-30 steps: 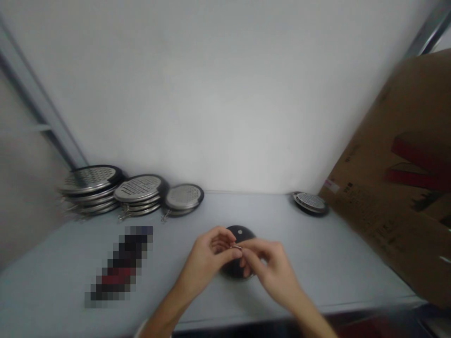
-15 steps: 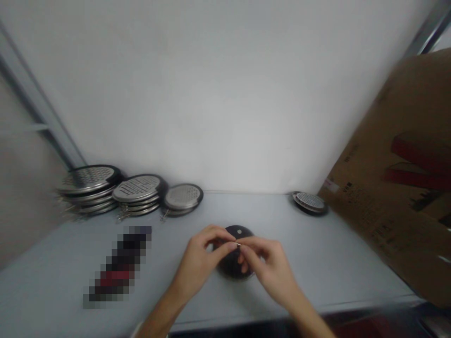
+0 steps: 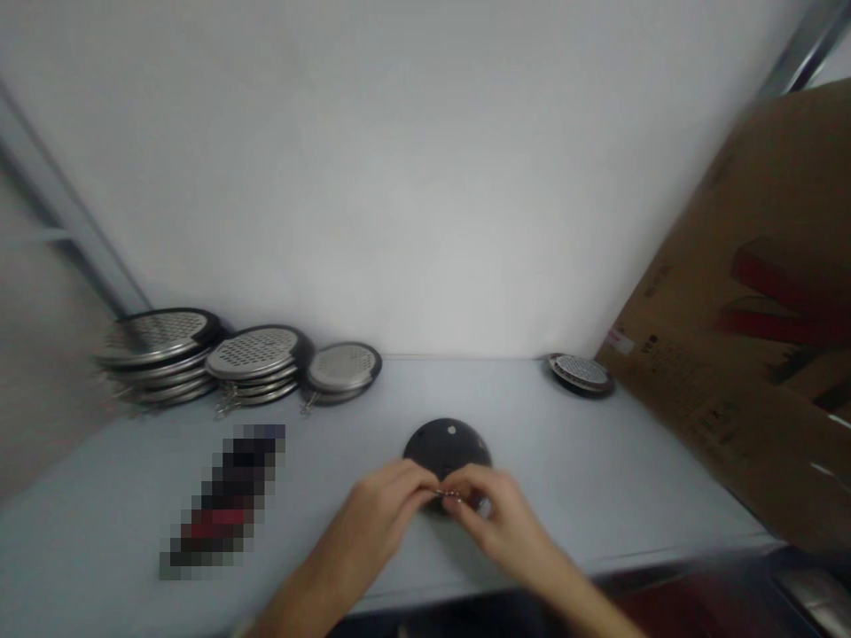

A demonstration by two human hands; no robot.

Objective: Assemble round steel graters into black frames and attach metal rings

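A round black disc (image 3: 447, 443) with a pale dot near its far edge lies on the table in front of me. Over its near edge, my left hand (image 3: 392, 501) pinches one end of a thin, shiny piece that looks like a small metal chain (image 3: 440, 493). My right hand (image 3: 495, 509) also has thumb and forefinger closed on it, close to the left fingertips. Fingers cover much of the chain and the disc's near part, so I cannot tell whether the chain is joined to the disc.
Two stacks of perforated metal discs with black rims, a larger stack (image 3: 160, 354) and a smaller stack (image 3: 256, 363), stand back left beside a lower pile (image 3: 342, 368). Another perforated disc (image 3: 581, 374) lies back right, near a cardboard box (image 3: 718, 381). A blurred-out dark item (image 3: 230, 487) lies left.
Both hands have come slightly nearer to me, uncovering more of the black disc. The fingers remain pinched together, and more of the small metal chain shows between them.
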